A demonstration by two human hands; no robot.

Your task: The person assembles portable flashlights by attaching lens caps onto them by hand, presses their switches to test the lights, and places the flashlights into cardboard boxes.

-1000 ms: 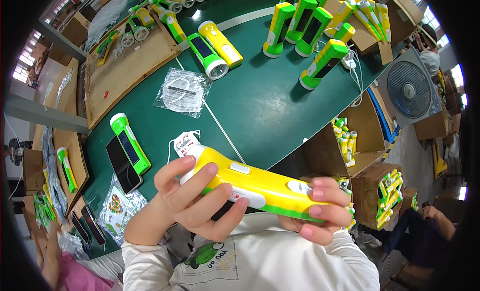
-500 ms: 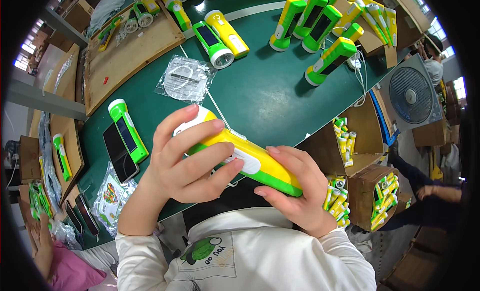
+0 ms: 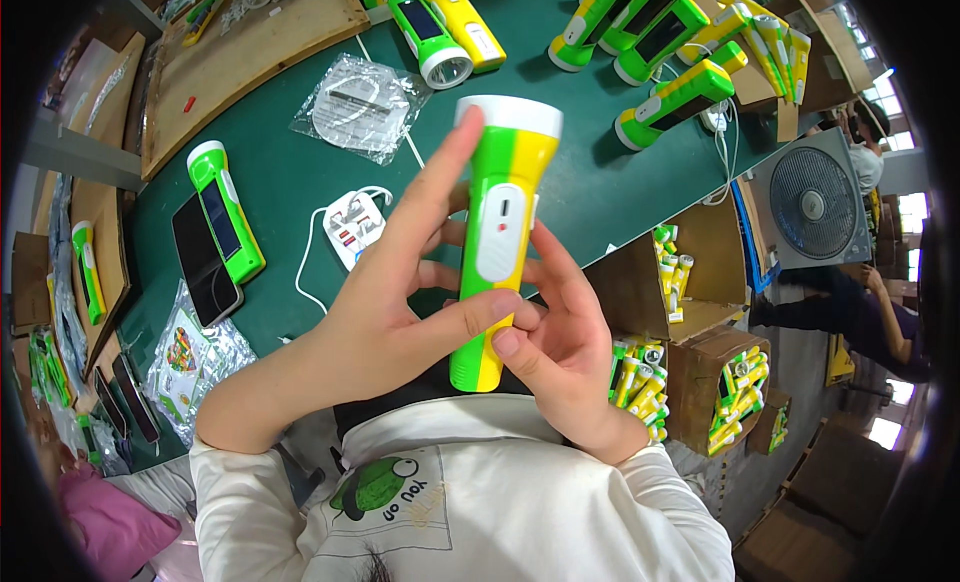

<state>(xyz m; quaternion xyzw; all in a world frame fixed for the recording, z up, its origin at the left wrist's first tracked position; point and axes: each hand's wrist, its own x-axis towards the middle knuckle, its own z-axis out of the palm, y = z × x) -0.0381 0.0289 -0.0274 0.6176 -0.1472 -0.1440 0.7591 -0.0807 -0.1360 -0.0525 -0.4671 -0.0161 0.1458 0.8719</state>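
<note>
Both of my hands are clasped on one green-and-yellow flashlight (image 3: 503,244), which I have raised above the near edge of the green table (image 3: 560,157), its white head to the far side and its tail toward the wearer's chest. My left hand (image 3: 385,302) wraps it from the left, index finger against the white head and thumb laid across the lower body. My right hand (image 3: 568,357) grasps the lower part from the right, thumb near the tail. The white oval panel faces my camera, showing a small slot and a red dot. Just beyond the left forearm sits a white socket block (image 3: 352,230) with a cord. Farther left, a second flashlight (image 3: 230,217) lies against a black phone (image 3: 200,272), with a clear printed packet (image 3: 190,372) nearer. On the far side I see a flat clear bag (image 3: 360,104), then a green flashlight (image 3: 428,37) beside a yellow flashlight (image 3: 468,27). Far right, a tilted flashlight (image 3: 675,107) is near a cluster of others; off the table's right side are a carton (image 3: 718,257) holding more flashlights and a grey fan (image 3: 813,202).
</note>
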